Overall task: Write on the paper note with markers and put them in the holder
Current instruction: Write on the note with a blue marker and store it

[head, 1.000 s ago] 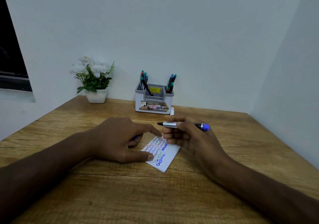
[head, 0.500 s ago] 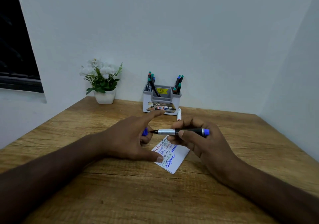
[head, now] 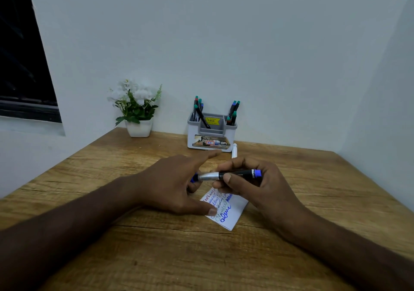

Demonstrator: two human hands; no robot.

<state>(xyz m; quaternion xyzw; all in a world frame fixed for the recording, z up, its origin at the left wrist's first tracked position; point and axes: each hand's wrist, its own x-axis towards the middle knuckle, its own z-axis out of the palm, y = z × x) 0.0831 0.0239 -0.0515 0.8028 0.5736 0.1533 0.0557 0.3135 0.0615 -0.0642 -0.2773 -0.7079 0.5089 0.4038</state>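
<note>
Two hands meet above the paper note [head: 233,214]: your right hand [head: 253,187] grips the blue marker [head: 230,175] level, tip toward your left hand [head: 179,183], which curls around a blue cap [head: 194,178], forefinger outstretched, thumb on the note's left edge. Behind, the holder [head: 211,137] stands by the wall, open wooden table [head: 156,257] all around.

Holder [head: 211,137] stands behind the note [head: 233,214], plant [head: 136,109] to its left.

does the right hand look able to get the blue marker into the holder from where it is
Probably yes: the right hand grips the marker, and bare table lies between it and the holder; only a white pen sits alongside.
</note>
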